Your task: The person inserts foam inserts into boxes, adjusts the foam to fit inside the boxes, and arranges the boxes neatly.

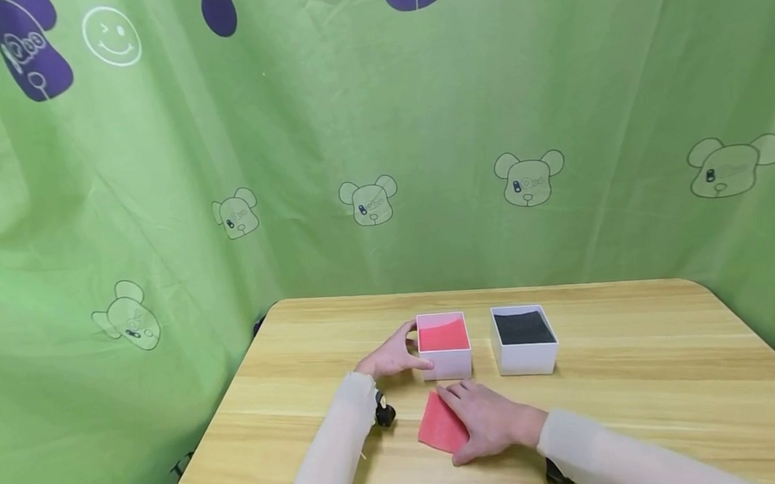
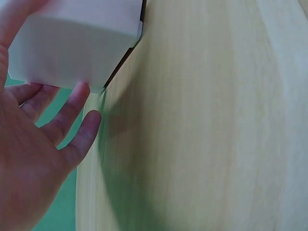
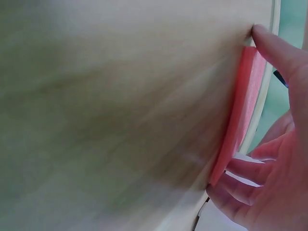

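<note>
My left hand (image 1: pixel 393 355) holds a white square box (image 1: pixel 448 365) by its left side, thumb along the front, fingers toward the back. Inside that box lies a red sheet (image 1: pixel 443 336). In the left wrist view, the fingertips (image 2: pixel 83 89) touch the box wall (image 2: pixel 62 53). In front of the box, my right hand (image 1: pixel 492 421) spans a thin red foam-like pad (image 1: pixel 442 427) on the table. The right wrist view shows the pad (image 3: pixel 233 120) edge-on, slightly bowed, between thumb and fingers; the thumb tip is close to its upper end.
To the right of the held box stands a second white box (image 1: pixel 527 360) with a dark grey sheet (image 1: pixel 523 328) in it. The wooden table (image 1: pixel 649 345) ends at a green patterned curtain (image 1: pixel 453 246) at the back and left.
</note>
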A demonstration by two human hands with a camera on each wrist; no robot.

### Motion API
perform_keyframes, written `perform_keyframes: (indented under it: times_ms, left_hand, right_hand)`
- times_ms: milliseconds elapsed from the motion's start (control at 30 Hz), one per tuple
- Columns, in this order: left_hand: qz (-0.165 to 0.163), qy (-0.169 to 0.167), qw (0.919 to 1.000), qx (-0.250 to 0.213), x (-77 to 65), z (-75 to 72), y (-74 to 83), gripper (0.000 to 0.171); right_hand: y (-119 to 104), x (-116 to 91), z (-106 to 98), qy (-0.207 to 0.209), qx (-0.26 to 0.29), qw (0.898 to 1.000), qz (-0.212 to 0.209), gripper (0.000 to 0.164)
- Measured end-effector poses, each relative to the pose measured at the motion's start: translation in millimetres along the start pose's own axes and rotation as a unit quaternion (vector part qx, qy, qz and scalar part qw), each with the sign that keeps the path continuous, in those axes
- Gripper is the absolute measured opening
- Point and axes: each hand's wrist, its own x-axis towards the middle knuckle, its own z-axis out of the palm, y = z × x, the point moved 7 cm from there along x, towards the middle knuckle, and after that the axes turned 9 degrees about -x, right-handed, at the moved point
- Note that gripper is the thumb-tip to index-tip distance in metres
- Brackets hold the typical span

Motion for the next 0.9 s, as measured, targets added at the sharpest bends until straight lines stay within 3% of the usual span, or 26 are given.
perform_keyframes:
  times_ms: [167,467,900]
  left_hand:
    - [-0.001,0.001,0.9999,0.011,0.0,0.6,-0.4,0.097]
    - [-0.001,-0.002,1.0,0.006,0.7,-1.1,-0.9,0.097]
    - [-0.003,-0.005,1.0,0.006,2.3,-1.2,-2.3,0.097]
  right_hand:
    - [1,-2,-1,0.014,-0.014,1.0,-0.004,0.102]
    - [4,-1,-1,0.0,0.001,1.0,0.008,0.102]
    - [5,-8,-9,0.02,0.009,0.999,-0.028,0.095]
